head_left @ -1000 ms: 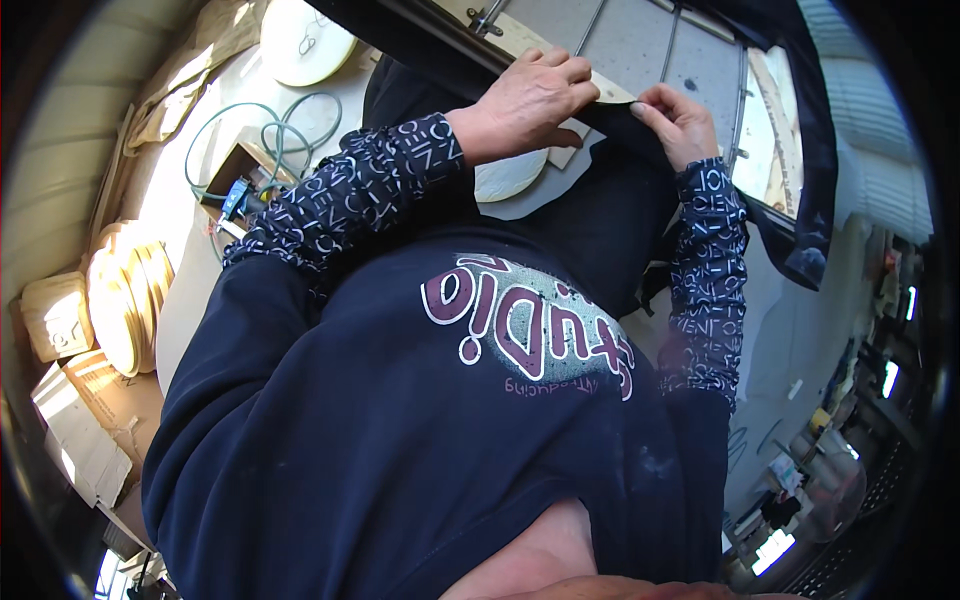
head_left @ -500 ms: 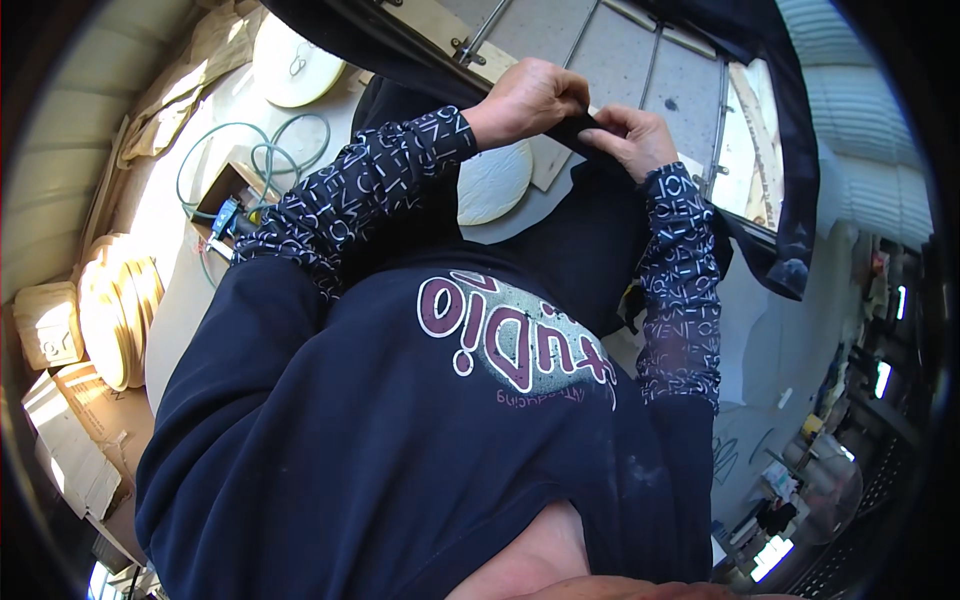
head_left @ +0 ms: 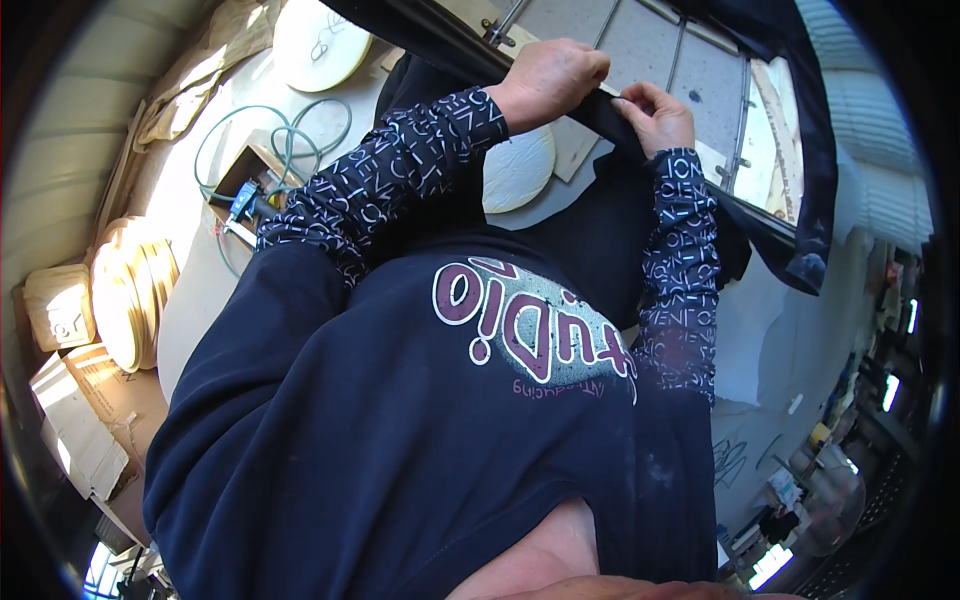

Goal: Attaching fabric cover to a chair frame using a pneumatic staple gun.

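Black fabric (head_left: 604,117) is stretched along the near edge of a frame with thin metal rods (head_left: 607,22). My left hand (head_left: 553,82) pinches the fabric's edge, its fingers curled closed. Close by on the right, my right hand (head_left: 661,120) grips the same edge between thumb and fingers. A small gap separates the fingertips of the two hands. Below them, a pale round disc (head_left: 518,172) lies partly covered by my sleeve and the dark cloth. More black fabric hangs from the frame's right side, with a pale smudge at its lower corner.
To the left, a blue-and-black hand tool (head_left: 243,205) rests at a small open box (head_left: 232,178), beside a looped green hose (head_left: 290,140). A second pale disc (head_left: 318,45) lies farther back. Stacked round pieces (head_left: 130,295) and a cardboard box (head_left: 112,385) stand far left.
Both hands have shifted slightly away from me along with the fabric edge, and their fingertips are a little farther apart. The whole view has swung slightly.
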